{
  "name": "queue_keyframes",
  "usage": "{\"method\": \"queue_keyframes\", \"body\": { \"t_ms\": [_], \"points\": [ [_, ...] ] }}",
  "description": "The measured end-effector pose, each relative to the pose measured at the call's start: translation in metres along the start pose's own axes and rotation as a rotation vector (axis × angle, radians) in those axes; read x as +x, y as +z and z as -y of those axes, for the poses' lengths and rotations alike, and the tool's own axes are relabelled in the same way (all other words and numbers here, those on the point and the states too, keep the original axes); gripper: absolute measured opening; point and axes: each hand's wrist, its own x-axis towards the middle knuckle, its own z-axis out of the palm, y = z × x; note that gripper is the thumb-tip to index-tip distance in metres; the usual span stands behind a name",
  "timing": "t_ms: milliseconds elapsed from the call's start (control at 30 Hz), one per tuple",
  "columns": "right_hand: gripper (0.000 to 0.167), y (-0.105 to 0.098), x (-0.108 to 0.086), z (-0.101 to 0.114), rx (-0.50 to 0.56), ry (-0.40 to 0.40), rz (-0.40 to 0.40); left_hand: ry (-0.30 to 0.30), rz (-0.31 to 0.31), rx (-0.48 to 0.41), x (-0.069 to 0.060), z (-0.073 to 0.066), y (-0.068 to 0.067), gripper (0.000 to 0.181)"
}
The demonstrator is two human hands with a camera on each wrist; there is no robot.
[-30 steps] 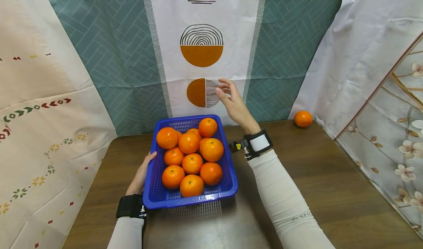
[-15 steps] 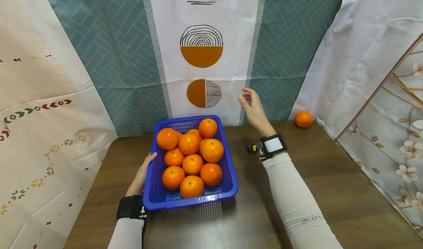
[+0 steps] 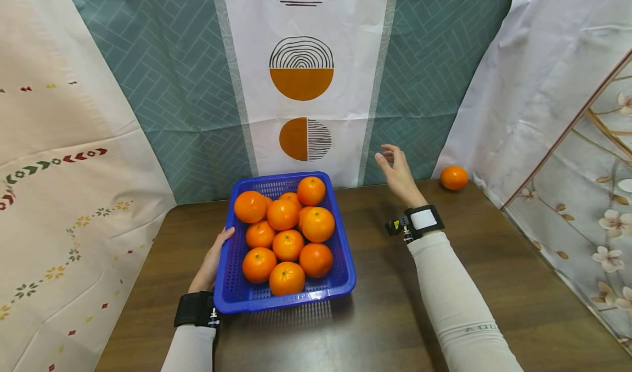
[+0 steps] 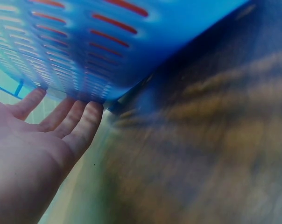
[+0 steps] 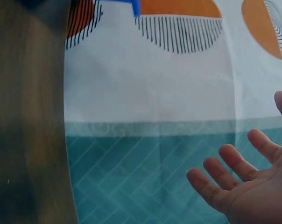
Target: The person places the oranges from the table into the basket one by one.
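My left hand (image 3: 211,259) holds a blue plastic basket (image 3: 349,273) by its left side. The thumb lies over the rim, and in the left wrist view the fingers (image 4: 87,123) touch the slotted wall below. Several oranges (image 3: 288,244) are heaped in the basket. My right hand (image 3: 399,175) is in the air to the right of the basket, its fingers loosely bent and holding nothing; the right wrist view shows the same fingers (image 5: 232,161) apart. A single orange (image 3: 453,178) sits at the table's back right, beyond that hand.
A brown wooden table (image 3: 395,306) bears the basket and the lone orange. Patterned cloth (image 3: 419,59) hangs along the back edge. Flowered sheets stand on the left and right (image 3: 568,224). Each wrist carries a black strap, such as the right wristband (image 3: 423,220).
My right hand has moved right and lower, away from above the basket's back right corner and toward the lone orange. The left hand, basket and oranges have stayed in place.
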Motion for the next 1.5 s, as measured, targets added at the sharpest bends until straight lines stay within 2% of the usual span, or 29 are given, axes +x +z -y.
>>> {"method": "queue_keyframes", "body": {
  "t_ms": [267,533,733,933,1167,1500],
  "points": [
    [0.061,-0.020,0.002,-0.019,-0.067,0.022,-0.025,0.011,0.001,0.011,0.002,0.002,-0.001,0.067],
    [0.059,-0.043,-0.002,-0.039,-0.177,0.046,-0.056,0.023,0.015,0.004,0.003,0.003,-0.001,0.067],
    [0.059,-0.057,-0.006,-0.058,-0.266,0.093,-0.054,0.032,0.012,0.012,0.003,0.004,-0.002,0.068],
    [0.059,-0.074,-0.007,-0.078,-0.328,0.141,-0.102,0.031,0.012,0.009,0.004,0.003,0.000,0.068],
    [0.064,-0.093,-0.010,-0.101,-0.377,0.190,-0.127,0.017,0.000,-0.004,0.004,0.003,0.001,0.067],
    [0.066,-0.112,-0.004,-0.114,-0.389,0.281,-0.182,0.013,-0.001,0.007,-0.001,0.001,-0.001,0.067]
  ]
}}
